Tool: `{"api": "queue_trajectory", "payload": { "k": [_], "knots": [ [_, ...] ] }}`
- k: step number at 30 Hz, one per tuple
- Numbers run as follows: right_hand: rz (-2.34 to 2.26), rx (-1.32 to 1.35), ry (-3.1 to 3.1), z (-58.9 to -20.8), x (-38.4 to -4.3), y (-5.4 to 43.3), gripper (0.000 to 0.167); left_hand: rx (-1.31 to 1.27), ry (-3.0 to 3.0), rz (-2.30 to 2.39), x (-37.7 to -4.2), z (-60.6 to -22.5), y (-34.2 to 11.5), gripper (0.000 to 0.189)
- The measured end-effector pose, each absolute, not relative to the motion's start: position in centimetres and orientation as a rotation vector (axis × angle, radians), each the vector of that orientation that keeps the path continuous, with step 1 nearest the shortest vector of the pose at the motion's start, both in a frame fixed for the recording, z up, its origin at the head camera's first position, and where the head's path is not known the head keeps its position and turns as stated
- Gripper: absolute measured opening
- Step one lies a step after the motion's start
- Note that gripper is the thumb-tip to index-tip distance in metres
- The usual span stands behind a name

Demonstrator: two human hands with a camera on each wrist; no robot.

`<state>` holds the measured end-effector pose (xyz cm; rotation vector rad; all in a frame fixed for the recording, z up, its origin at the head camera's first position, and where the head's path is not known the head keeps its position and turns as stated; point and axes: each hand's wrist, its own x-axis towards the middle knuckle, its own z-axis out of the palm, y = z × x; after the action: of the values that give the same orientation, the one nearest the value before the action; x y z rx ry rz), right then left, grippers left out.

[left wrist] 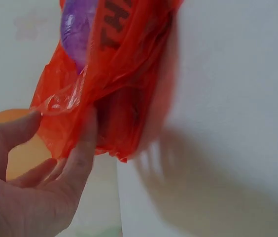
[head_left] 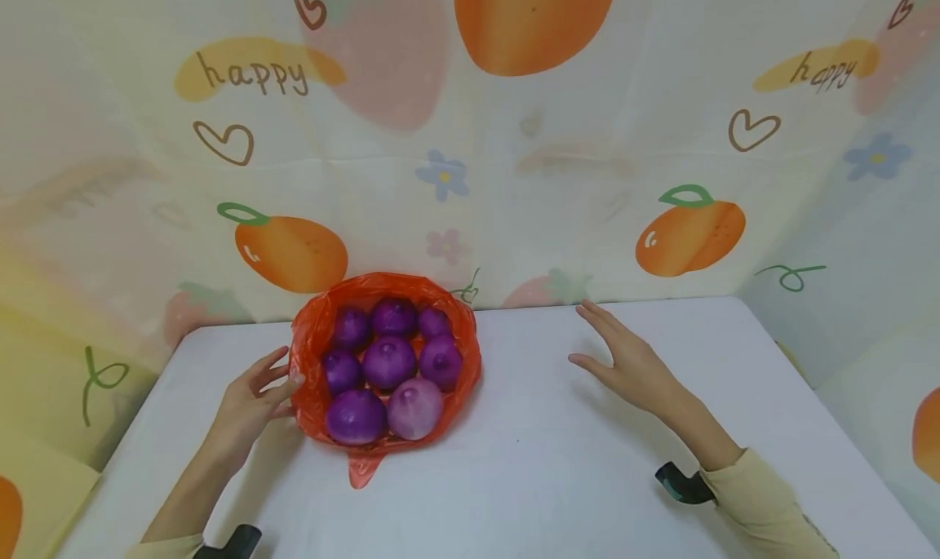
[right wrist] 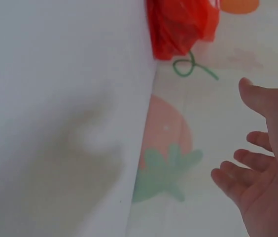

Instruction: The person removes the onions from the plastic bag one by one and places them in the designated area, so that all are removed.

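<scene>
A red plastic bag [head_left: 461,412] stands on the left half of the white table, its mouth turned wide open. Several purple onions [head_left: 389,363] fill it, one of them paler [head_left: 414,409]. My left hand [head_left: 253,404] is at the bag's left side, holding its edge between thumb and fingers. In the left wrist view, the thumb [left wrist: 23,129] meets the film's edge while a finger lies against the bag's side, under dark printed letters. My right hand [head_left: 635,367] hovers over the table's right half, fingers extended, thumb spread, holding nothing; the right wrist view shows it apart from the bag.
The white table [head_left: 529,477] reaches back to a hanging cloth [head_left: 514,216] printed with oranges, hearts and flowers. A red flap [head_left: 363,468] of the bag lies toward the front. Dark wrist straps [head_left: 683,484] sit by both sleeves.
</scene>
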<state>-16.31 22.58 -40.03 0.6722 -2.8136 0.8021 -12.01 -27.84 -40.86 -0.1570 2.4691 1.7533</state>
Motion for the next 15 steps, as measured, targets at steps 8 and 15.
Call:
{"api": "queue_trajectory", "payload": {
  "k": [8,15],
  "knots": [
    [0.876,0.769,-2.732,-39.3,-16.1,19.0,0.071,-0.286,2.549,1.770,-12.3,-41.3,-27.2,0.065],
    [0.886,0.889,-2.679,-39.5,-16.1,15.0,0.064,-0.290,2.522,1.769,-12.2,-41.7,-27.3,0.061]
  ]
}}
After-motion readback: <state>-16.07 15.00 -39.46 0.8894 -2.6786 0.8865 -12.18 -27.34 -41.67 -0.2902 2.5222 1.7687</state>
